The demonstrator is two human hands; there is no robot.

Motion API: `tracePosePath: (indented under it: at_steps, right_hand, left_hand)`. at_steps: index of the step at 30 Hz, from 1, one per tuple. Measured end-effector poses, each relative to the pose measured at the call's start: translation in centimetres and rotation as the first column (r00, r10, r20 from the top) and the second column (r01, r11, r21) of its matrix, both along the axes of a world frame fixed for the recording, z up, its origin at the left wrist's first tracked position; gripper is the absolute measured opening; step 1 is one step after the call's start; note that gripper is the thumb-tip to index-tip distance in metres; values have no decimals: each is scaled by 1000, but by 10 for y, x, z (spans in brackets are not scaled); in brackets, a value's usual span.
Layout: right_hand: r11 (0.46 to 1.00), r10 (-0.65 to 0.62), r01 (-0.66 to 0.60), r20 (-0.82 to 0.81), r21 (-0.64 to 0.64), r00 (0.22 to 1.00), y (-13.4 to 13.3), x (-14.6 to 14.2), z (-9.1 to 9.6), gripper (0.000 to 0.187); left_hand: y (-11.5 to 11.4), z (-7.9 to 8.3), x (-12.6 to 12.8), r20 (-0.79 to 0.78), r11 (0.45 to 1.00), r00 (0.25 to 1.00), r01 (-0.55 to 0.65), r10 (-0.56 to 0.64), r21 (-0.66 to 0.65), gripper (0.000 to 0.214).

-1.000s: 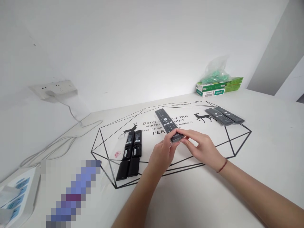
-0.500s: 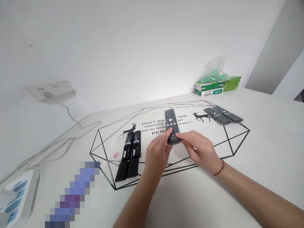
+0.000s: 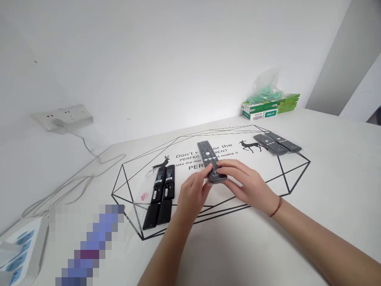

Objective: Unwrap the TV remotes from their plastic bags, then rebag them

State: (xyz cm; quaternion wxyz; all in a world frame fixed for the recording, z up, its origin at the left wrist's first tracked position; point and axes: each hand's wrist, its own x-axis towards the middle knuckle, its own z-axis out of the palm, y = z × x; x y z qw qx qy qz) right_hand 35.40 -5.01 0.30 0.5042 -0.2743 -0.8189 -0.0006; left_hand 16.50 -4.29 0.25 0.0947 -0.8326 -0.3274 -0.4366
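Note:
A dark remote control (image 3: 207, 153) in a clear plastic sleeve is tilted above the printed white tabletop, buttons facing up. My left hand (image 3: 195, 190) pinches its near left edge, thumb on top. My right hand (image 3: 247, 182) grips the near right side, its fingers lying on the buttons and the thumb below. To the left, two black remote controls (image 3: 164, 178) lie face down with their battery bays uncovered. Their loose battery covers (image 3: 157, 213) sit just below them. Two more sleeved remote controls (image 3: 276, 143) lie at the right of the table.
Green and white boxes (image 3: 260, 110) with a plastic bag (image 3: 266, 89) on top stand against the back wall. A power strip (image 3: 22, 248) sits at the front left, and its cable (image 3: 86, 174) runs up to a wall socket (image 3: 64, 117). A blurred blue area (image 3: 95, 238) lies beside it.
The held remote control has turned, its far end swinging to the left. My right fingers have moved further over its buttons. The view has shifted slightly.

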Motion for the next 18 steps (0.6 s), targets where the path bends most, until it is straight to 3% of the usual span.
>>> tracePosePath:
  at_steps: [7, 9, 11, 13, 15, 18]
  right_hand:
    - [997, -41, 41, 4, 68, 999, -3, -1, 4, 30]
    - [997, -47, 46, 12, 66, 999, -4, -1, 5, 29]
    - [995, -64, 63, 10, 78, 998, -5, -2, 5, 29]
    - [991, -91, 90, 2, 101, 996, -5, -3, 3, 29]
    - [985, -124, 124, -5, 124, 992, -6, -3, 1, 29]
    - [978, -156, 156, -6, 142, 988, -6, -4, -1, 32]
  left_hand:
    - [2, 13, -11, -21, 981, 989, 145, -149, -132, 42]
    - [2, 12, -10, 33, 973, 992, 127, -123, -190, 36]
    - [1, 11, -6, 138, 941, 990, 74, -29, -330, 33]
    - [-2, 12, 0, 279, 824, 952, 55, 127, -564, 37]
    - [-6, 15, 6, 397, 601, 876, 167, 272, -781, 40]
    - [-11, 23, 11, 526, 274, 782, 454, 334, -848, 33]
